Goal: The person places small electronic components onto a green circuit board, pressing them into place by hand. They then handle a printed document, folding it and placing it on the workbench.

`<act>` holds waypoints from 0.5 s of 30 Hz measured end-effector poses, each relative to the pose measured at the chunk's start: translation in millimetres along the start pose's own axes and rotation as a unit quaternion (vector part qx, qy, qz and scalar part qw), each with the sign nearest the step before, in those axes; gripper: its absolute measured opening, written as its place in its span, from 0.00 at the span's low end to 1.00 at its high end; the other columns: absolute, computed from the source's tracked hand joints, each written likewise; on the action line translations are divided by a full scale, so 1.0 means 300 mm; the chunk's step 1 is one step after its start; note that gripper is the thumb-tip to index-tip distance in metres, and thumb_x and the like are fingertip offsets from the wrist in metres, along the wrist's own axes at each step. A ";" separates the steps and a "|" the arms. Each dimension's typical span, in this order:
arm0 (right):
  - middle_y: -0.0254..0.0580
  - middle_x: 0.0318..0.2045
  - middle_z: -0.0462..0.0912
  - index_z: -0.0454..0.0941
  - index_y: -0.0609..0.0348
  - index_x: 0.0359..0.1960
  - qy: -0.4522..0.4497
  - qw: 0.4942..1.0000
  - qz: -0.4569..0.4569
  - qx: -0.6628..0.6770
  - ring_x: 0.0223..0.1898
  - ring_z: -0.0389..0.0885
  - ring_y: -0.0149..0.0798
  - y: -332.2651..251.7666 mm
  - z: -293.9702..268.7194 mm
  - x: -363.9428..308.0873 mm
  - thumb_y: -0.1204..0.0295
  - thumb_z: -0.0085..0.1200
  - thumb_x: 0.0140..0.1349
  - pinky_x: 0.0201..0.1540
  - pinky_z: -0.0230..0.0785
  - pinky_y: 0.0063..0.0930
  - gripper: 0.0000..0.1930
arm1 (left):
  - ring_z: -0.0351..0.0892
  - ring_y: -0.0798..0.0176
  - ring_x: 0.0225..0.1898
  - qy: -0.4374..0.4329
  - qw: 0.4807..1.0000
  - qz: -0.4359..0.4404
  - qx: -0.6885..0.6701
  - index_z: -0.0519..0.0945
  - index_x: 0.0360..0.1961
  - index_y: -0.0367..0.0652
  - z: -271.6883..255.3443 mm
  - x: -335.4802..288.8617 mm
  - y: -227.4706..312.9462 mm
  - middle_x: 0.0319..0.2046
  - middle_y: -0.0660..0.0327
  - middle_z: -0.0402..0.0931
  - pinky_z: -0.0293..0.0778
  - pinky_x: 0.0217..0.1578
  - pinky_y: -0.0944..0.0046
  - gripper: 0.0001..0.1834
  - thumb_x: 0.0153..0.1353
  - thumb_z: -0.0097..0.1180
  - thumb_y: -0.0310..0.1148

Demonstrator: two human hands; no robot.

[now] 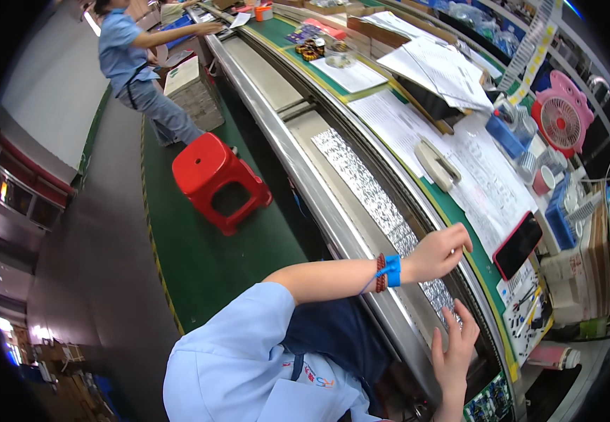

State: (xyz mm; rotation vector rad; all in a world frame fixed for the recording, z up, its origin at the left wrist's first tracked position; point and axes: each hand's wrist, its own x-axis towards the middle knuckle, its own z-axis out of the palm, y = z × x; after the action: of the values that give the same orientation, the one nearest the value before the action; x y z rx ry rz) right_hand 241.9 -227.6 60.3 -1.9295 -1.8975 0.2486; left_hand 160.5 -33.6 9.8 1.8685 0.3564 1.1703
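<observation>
My left hand (445,250) wears a blue strap and a bead bracelet at the wrist. Its fingers are curled shut on the edge of the green bench mat (459,211), and I see nothing in them. Just to its right lies a red phone (518,245). My right hand (454,348) is open with fingers spread, lying flat on the near end of a long speckled silver sheet (361,176) that runs along the conveyor (277,84). A green circuit board (489,404) lies just below that hand.
Printed papers (480,176), a beige stapler-like tool (437,165), blue bins (505,133) and a pink fan (561,116) crowd the bench. A red stool (213,176) stands in the aisle. Another person in blue (129,56) works farther along the line.
</observation>
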 end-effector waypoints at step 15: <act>0.42 0.44 0.75 0.74 0.60 0.43 -0.164 0.892 -0.383 0.174 0.42 0.75 0.37 -0.262 0.303 0.167 0.74 0.56 0.48 0.45 0.64 0.31 0.18 | 0.73 0.58 0.31 -0.006 0.999 -0.028 -0.034 0.72 0.32 0.38 0.012 0.012 -0.004 0.32 0.57 0.68 0.68 0.31 0.64 0.07 0.53 0.43 0.19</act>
State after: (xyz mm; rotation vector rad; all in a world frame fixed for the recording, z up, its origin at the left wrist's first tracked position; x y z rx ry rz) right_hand 135.5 -164.2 19.5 -0.8434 -2.4575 0.6367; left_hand 165.7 -32.6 10.5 1.7949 0.3552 1.1189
